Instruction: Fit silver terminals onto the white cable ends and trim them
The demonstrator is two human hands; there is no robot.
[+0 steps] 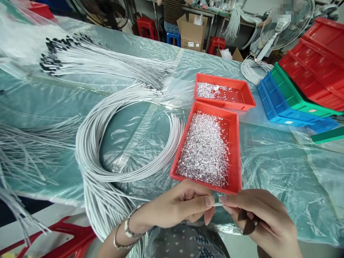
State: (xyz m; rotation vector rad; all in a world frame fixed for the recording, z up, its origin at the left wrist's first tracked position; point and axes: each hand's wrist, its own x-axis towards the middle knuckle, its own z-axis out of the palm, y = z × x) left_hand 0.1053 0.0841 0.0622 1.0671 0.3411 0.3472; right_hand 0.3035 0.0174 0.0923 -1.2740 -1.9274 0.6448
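My left hand (pixel 185 204) is closed, thumb and forefinger pinching a thin white cable (pixel 217 204) close to its end. The short tip points right, towards my right hand (pixel 260 215). That hand is closed too, its thumb and forefinger at the cable's tip on a tiny silvery piece (pixel 220 201), mostly hidden by the fingertips. A dark brown item (pixel 249 225) shows among its lower fingers; its kind is unclear. Just beyond both hands lies a red tray (pixel 235 150) of small shiny metal pieces (pixel 204 150). A large coil of white cables (pixel 88 143) rests to the left.
Behind the near tray sits another red tray (pixel 242 102) with fewer metal pieces. Stacked red, green and blue bins (pixel 298 96) stand at right. A bundle of black-ended cables (pixel 107 61) lies at back left on the plastic-covered table (pixel 282 172). A fan (pixel 285 25) stands beyond.
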